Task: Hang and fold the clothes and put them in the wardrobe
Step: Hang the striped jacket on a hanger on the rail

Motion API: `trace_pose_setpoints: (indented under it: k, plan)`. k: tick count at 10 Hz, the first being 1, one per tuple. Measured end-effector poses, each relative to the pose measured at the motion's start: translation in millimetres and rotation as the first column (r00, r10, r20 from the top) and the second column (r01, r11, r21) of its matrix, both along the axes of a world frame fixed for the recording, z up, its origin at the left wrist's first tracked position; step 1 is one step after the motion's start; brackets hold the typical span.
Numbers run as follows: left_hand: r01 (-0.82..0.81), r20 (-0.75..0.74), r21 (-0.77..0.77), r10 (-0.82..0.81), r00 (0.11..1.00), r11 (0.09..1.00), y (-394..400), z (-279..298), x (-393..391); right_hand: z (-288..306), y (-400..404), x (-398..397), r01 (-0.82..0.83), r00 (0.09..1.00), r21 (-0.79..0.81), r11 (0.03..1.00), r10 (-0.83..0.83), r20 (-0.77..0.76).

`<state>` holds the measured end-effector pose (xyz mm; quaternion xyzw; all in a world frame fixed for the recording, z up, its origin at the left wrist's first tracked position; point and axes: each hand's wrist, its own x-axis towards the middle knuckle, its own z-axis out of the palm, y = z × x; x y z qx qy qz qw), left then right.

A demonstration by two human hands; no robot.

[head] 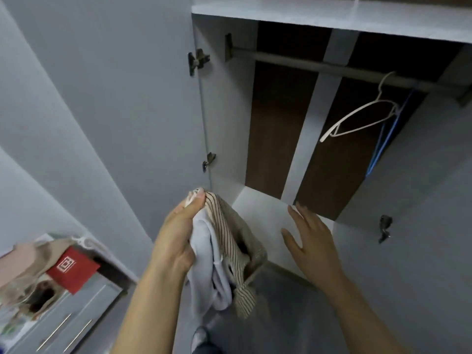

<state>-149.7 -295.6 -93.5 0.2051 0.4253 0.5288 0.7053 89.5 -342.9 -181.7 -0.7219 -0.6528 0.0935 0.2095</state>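
- Beige cloth with thin dark stripes, bunched together with a plain white garment, forms the clothes bundle [227,254] that hangs just in front of the open wardrobe [332,24], below and left of its floor panel.
- The left hand [178,241] grips the top of the bundle, fingers curled round the fabric and thumb pressed along its upper edge; the rest of the cloth droops below the fist.
- The right hand [310,241] hovers over the wardrobe's pale floor panel [260,213], palm down, fingers straight and slightly spread, holding nothing. Whether it touches the panel I cannot tell.
- Inside the wardrobe, a grey hanging rail [332,69] crosses the top. A white hanger [362,118] and a blue hanger [385,146] hang empty at its right end.
- Left of the wardrobe and lower, a grey drawer unit [76,315] carries a red box [72,269] and other loose items.
- Judged step: bringing the clothes to the wardrobe, none hung or folded yet.
- The next move likely calls for separating the two garments, then taking a hanger off the rail or laying a folded piece on the floor panel.
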Motion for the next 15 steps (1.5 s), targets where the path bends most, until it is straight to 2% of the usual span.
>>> trace_pose_setpoints:
  k: [1, 2, 3, 5, 6, 7, 8, 9, 10, 11, 12, 13, 14, 15]
  plan:
    - [0.099, -0.008, 0.007, -0.099, 0.995, 0.995, 55, 2, 24, 8, 30, 20, 0.101, 0.995, 0.046, 0.994, -0.102, 0.015]
    - [0.221, -0.100, 0.035, -0.216, 0.971, 0.975, 119, 6, 56, 21, 63, 42, 0.228, 0.973, 0.091, 0.969, -0.229, 0.001]
    - [0.315, -0.282, 0.058, -0.288, 0.915, 0.947, 186, 13, 89, 36, 94, 65, 0.341, 0.940, 0.108, 0.934, -0.334, -0.072]
    - [0.370, -0.289, 0.186, -0.309, 0.906, 0.910, 264, 25, 174, 70, 146, 142, 0.559, 0.825, 0.146, 0.816, -0.528, -0.203]
    - [0.576, -0.261, 0.188, -0.525, 0.810, 0.795, 290, 32, 187, 81, 171, 196, 0.635, 0.771, 0.165, 0.755, -0.602, -0.209]
    - [0.575, -0.256, 0.173, -0.527, 0.811, 0.800, 304, 28, 208, 82, 205, 252, 0.698, 0.700, 0.101, 0.709, -0.646, -0.303]
    - [0.445, -0.252, 0.018, -0.426, 0.869, 0.895, 305, 20, 244, 76, 238, 298, 0.755, 0.593, -0.005, 0.655, -0.687, -0.421]
    - [0.354, -0.205, 0.057, -0.336, 0.919, 0.934, 311, 10, 260, 75, 268, 333, 0.786, 0.465, -0.069, 0.614, -0.662, -0.587]
    - [0.412, -0.190, 0.028, -0.400, 0.897, 0.911, 315, 15, 273, 80, 297, 358, 0.799, 0.345, -0.116, 0.591, -0.607, -0.716]
    - [0.522, -0.231, 0.031, -0.502, 0.834, 0.853, 319, 13, 280, 83, 316, 370, 0.793, 0.316, -0.114, 0.598, -0.565, -0.762]
    - [0.526, -0.271, 0.046, -0.496, 0.825, 0.849, 313, 9, 279, 86, 316, 378, 0.830, 0.440, 0.010, 0.558, -0.642, -0.628]
    - [0.517, -0.259, 0.078, -0.483, 0.836, 0.853, 311, 4, 270, 95, 303, 375, 0.834, 0.545, 0.166, 0.527, -0.737, -0.399]
    - [0.620, -0.280, 0.120, -0.573, 0.770, 0.775, 308, 1, 257, 103, 282, 358, 0.839, 0.536, 0.273, 0.470, -0.800, -0.269]
    - [0.647, -0.315, 0.160, -0.583, 0.749, 0.745, 307, 2, 250, 98, 252, 329, 0.843, 0.507, 0.332, 0.424, -0.832, -0.226]
